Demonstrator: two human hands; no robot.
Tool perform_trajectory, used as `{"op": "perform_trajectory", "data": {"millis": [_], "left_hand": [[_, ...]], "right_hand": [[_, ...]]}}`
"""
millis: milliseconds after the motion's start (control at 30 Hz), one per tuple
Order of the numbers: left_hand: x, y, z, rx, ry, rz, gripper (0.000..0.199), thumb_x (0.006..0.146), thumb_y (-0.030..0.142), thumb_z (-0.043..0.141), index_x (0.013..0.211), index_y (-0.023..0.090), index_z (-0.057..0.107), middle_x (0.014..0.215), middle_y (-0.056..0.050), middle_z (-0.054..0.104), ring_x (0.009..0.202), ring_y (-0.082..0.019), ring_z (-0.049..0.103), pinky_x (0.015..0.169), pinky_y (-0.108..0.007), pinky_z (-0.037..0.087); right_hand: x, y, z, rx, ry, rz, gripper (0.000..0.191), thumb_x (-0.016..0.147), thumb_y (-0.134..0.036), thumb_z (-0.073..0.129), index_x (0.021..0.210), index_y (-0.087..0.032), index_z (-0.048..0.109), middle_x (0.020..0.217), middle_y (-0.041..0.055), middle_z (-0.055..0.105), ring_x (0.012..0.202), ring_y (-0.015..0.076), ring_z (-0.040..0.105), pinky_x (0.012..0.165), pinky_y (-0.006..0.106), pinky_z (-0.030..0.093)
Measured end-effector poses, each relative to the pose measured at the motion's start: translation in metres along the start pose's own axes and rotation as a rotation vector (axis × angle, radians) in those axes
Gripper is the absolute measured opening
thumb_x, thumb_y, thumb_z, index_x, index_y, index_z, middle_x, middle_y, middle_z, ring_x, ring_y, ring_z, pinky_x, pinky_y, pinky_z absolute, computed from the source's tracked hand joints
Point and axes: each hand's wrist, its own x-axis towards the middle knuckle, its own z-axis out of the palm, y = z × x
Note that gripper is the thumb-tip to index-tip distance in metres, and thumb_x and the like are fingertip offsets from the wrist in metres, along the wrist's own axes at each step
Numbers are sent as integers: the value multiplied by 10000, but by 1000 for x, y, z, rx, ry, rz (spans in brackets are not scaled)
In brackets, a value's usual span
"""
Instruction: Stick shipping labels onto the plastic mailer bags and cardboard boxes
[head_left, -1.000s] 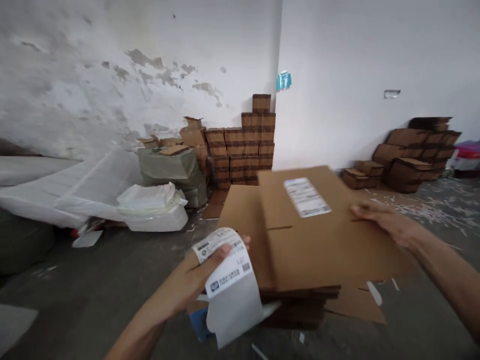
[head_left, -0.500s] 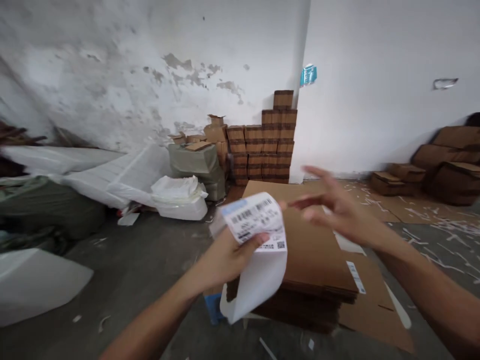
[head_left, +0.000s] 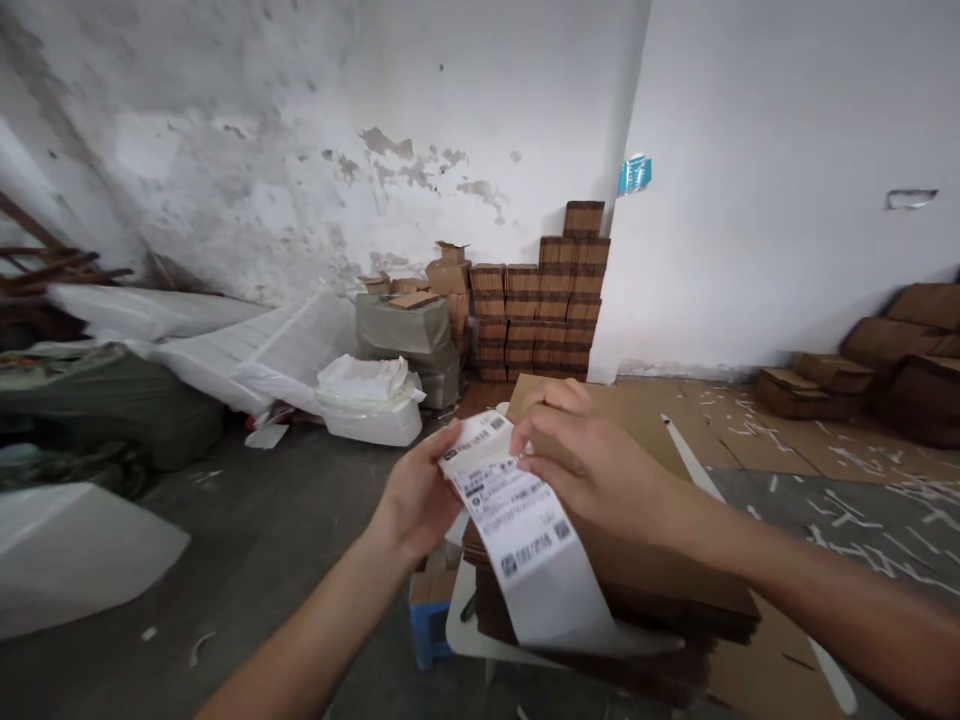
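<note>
Two bare hands meet over the strip of labels, with a blue stool on the floor below and to the left. The left hand has its thumb clamped on the strip's left edge near the top; its other fingers go behind the paper, and how they lie there I cannot tell. That hold is at one side only, so a tug from the other side could twist the strip or pull it from under the thumb. Below the left hand, the white table shows a rounded corner with a small dark object on it, near enough to the edge that a bump might send it off. The strip is held in the air in front of the cardboard stack, printed part up, its long pale tail curving down to the right past the front of the stack. That tail could snag on the sheet edges if the hands swung, and a sharp pull might then crease or tear it. The right hand has thumb and forefinger nearly together at the strip's right edge; whether they pinch the paper, I cannot tell. Picking at a thin edge with fingertips may rip a label or leave it stuck to the skin. Farther right, paper scraps litter the floor, where a dropped label could pick up dust.
</note>
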Motion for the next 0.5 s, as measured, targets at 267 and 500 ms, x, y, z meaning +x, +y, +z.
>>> {"op": "perform_trajectory", "data": {"millis": [267,500], "left_hand": [[7,8,-9,-59,-37,-9,305,914,188,427,1025,102,698,867,-99,790,791,-232,741,773,-343,573],[27,26,-35,-191,133,145,384,954,122,307,1135,58,639,793,-104,781,728,-191,750,733,-266,589]], "right_hand": [[24,10,11,-18,-92,-125,270,831,-258,675,1096,-265,624,1181,31,657,1129,235,582,1026,463,419],[28,2,-47,231,515,-74,37,870,-264,644,843,-287,635,864,-6,666,837,170,623,760,345,510]]}}
